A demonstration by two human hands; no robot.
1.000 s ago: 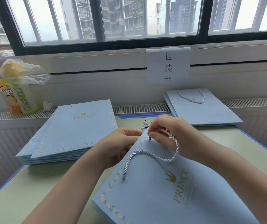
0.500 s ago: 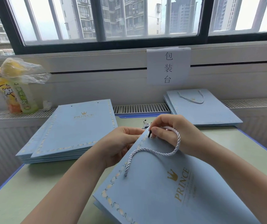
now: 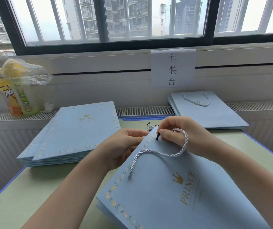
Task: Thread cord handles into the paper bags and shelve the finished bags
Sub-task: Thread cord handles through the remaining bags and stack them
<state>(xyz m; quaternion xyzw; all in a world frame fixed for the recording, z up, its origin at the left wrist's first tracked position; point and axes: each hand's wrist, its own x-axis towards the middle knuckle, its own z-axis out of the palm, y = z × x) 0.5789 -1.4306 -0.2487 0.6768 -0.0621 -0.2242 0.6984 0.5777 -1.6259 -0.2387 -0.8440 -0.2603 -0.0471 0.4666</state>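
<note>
The cord's black tip (image 3: 157,136) stands over the bag's (image 3: 173,187) top-edge hole, just left of my right hand (image 3: 184,135), whose fingertips pinch it. My left hand (image 3: 121,147) grips that edge. I'd push the tip along its axis.

place: packing workstation | cues: wall sign (image 3: 173,68) "包装台"; stacked bags (image 3: 73,134)
</note>
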